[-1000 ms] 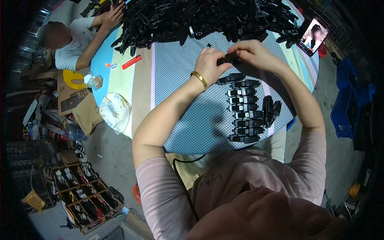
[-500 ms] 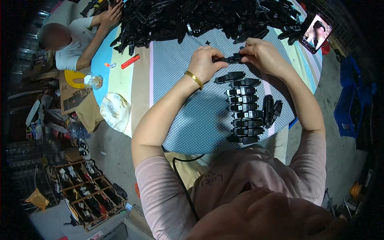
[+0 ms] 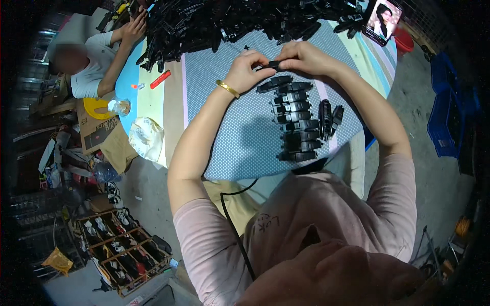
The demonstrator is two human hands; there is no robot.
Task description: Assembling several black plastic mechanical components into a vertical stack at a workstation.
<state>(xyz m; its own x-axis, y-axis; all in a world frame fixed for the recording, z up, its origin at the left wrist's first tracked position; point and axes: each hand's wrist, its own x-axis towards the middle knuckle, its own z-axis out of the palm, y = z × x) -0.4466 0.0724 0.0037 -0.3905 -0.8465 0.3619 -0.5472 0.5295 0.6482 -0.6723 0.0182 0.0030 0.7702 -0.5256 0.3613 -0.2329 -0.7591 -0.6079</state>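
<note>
Between my two hands is a small, slim black plastic part (image 3: 274,65), held just above the patterned table cover (image 3: 235,132). My left hand (image 3: 247,71), with a gold bracelet at the wrist, pinches its left end. The fingers of my right hand (image 3: 305,58) close on its right end and hide much of it. Just below my hands, similar black plastic parts (image 3: 295,116) lie side by side in a column running toward me. Two more black parts (image 3: 325,120) lie turned lengthwise to the right of that column.
A large heap of black parts (image 3: 204,25) covers the far side. At far right stands a lit phone (image 3: 382,21). A red box-like strip (image 3: 160,79) and a white bag (image 3: 146,138) lie left. Another person (image 3: 104,64) sits far left; blue crates (image 3: 444,112) stand on the floor right.
The whole view has shifted, so the table's things sit further left and higher. Both hands still grip the black part, which now shows a slimmer side. The column of parts looks the same.
</note>
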